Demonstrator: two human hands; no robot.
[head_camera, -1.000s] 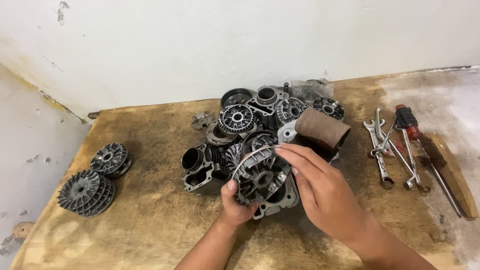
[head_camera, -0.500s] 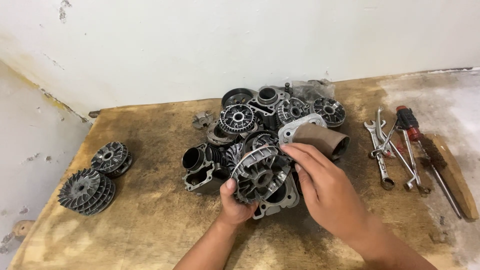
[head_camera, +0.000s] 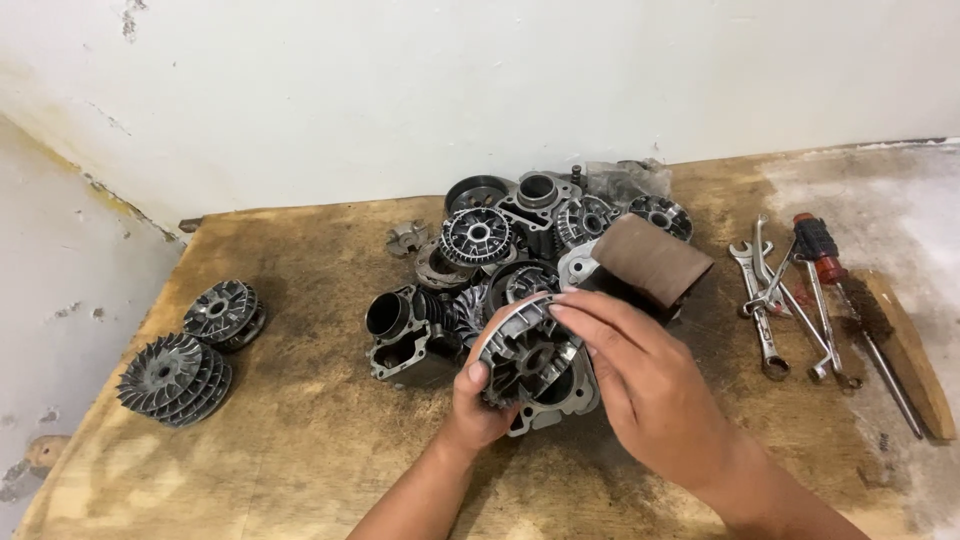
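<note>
From my head camera: my left hand (head_camera: 480, 400) grips a finned metal pulley half (head_camera: 525, 350) from below, tilted up over the worktop (head_camera: 300, 460). My right hand (head_camera: 640, 380) presses brown sandpaper (head_camera: 650, 260) to its rim. Two similar discs (head_camera: 190, 355) sit apart at left; the pile (head_camera: 520, 240) looks untouched.

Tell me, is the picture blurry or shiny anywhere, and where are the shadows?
In the head view the focus is sharp on the left hand, the right hand and the round metal part they hold; soft even light, no hard glare, only dull shine on the wrenches; faint shadows lie under the hands and the pile of metal parts; the table edges bend slightly near the frame's sides.
</note>
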